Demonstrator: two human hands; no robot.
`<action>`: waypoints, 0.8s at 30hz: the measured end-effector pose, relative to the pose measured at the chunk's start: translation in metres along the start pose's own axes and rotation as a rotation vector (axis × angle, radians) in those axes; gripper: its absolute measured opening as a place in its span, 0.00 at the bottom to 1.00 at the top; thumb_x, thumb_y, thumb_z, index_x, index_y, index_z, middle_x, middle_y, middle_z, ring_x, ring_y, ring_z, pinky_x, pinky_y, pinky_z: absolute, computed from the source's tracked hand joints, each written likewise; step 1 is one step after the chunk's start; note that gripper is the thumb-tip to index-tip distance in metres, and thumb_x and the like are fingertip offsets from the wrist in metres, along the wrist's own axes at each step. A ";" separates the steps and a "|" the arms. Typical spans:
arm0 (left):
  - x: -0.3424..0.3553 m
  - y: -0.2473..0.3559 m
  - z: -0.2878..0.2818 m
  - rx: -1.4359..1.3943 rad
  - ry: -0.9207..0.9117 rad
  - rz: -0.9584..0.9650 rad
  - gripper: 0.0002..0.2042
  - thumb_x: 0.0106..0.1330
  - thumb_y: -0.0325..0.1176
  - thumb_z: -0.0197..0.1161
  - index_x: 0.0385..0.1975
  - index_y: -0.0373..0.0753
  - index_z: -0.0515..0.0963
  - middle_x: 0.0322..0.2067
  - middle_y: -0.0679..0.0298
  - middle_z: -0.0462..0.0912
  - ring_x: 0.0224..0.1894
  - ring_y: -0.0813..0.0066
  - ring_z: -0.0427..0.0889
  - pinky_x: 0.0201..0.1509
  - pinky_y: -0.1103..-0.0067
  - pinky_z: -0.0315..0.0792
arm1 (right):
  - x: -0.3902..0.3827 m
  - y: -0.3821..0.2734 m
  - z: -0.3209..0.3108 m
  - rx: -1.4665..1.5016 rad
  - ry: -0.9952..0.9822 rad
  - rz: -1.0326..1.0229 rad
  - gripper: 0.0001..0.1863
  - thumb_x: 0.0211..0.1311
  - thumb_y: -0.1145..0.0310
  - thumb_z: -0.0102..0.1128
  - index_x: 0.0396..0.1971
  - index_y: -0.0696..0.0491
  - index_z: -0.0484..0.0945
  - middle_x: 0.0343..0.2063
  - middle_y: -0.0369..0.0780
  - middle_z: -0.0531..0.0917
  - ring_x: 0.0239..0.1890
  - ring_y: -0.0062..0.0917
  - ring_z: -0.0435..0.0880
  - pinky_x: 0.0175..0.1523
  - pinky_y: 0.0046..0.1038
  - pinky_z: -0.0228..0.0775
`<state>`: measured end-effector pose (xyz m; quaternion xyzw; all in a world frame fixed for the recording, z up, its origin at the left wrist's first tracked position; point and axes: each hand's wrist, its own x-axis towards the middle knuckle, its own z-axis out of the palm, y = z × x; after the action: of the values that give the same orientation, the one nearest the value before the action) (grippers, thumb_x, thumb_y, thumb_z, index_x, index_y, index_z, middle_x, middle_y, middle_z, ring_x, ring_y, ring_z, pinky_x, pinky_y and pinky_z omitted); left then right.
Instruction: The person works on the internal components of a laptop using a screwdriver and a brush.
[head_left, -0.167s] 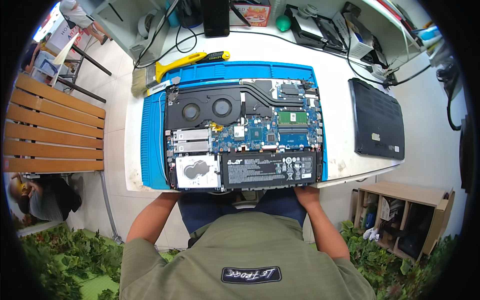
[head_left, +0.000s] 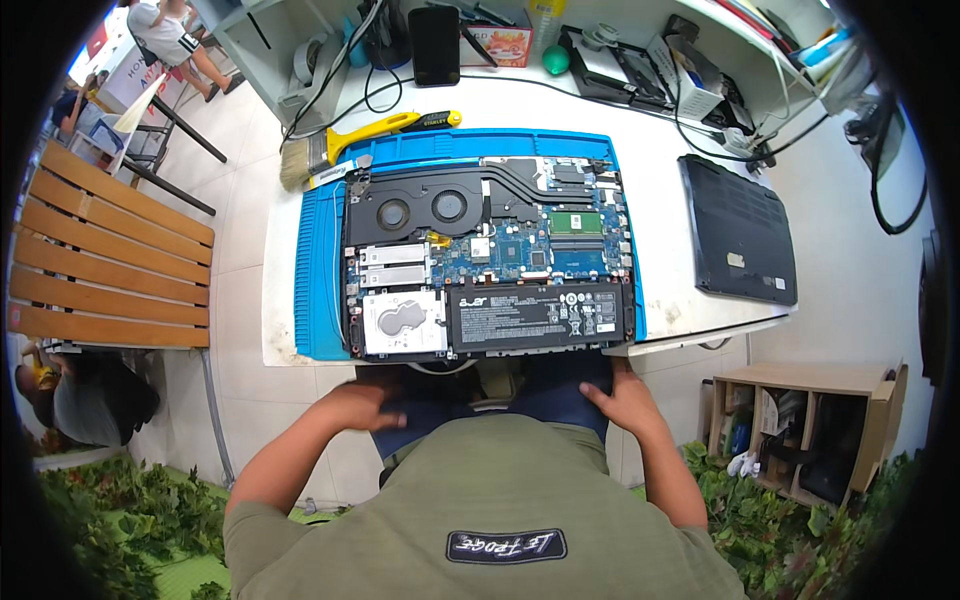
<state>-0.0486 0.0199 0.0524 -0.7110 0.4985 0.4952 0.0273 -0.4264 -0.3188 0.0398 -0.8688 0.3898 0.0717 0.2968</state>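
Observation:
An opened laptop [head_left: 515, 258] lies on a blue repair mat [head_left: 318, 265], its fans, circuit board, black battery [head_left: 540, 318] and white-framed drive [head_left: 403, 324] exposed. My left hand [head_left: 365, 403] is over my left thigh, below the table's front edge; its fingers are stretched out and hold nothing. By my right thigh, just under the front edge, my right hand [head_left: 622, 398] has its thumb spread apart, though some of its fingertips are hidden. Both hands are apart from the laptop. A yellow-handled brush [head_left: 330, 148] lies across the mat's far left corner, beside a yellow and black knife [head_left: 440, 119].
On the right of the white table [head_left: 660, 240] rests a dark laptop bottom cover [head_left: 740, 230]. At the back stand a black phone [head_left: 434, 48], cables and a green ball-shaped item [head_left: 557, 60]. A slatted wooden bench [head_left: 115, 250] is at left, a wooden shelf unit [head_left: 810, 375] at lower right.
Both hands have come back from beneath the table's front edge toward my thighs, and more of them shows. The whole view has shifted slightly. The laptop stays on the mat.

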 end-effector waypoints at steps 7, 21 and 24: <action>-0.127 0.038 -0.121 -0.699 0.706 0.501 0.15 0.80 0.37 0.64 0.54 0.31 0.86 0.43 0.56 0.92 0.45 0.70 0.90 0.52 0.72 0.84 | -0.045 -0.067 -0.085 0.781 0.104 -0.081 0.16 0.78 0.66 0.68 0.52 0.64 0.87 0.33 0.37 0.88 0.31 0.16 0.84 0.40 0.23 0.78; -0.044 0.032 -0.126 -0.795 1.088 0.090 0.23 0.80 0.42 0.68 0.61 0.26 0.83 0.41 0.60 0.90 0.39 0.79 0.84 0.48 0.80 0.81 | 0.075 -0.081 -0.117 0.524 0.460 -0.151 0.28 0.76 0.54 0.70 0.59 0.66 0.84 0.45 0.44 0.89 0.39 0.23 0.82 0.44 0.27 0.75; -0.046 0.035 -0.132 -0.875 1.105 0.116 0.24 0.81 0.41 0.67 0.63 0.24 0.82 0.45 0.57 0.91 0.41 0.79 0.85 0.48 0.80 0.81 | 0.082 -0.090 -0.125 0.407 0.472 -0.212 0.24 0.77 0.55 0.69 0.55 0.63 0.88 0.37 0.41 0.85 0.36 0.25 0.81 0.43 0.29 0.74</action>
<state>0.0144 -0.0366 0.1685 -0.7763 0.2317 0.2174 -0.5444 -0.3185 -0.3953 0.1535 -0.8202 0.3614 -0.2423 0.3715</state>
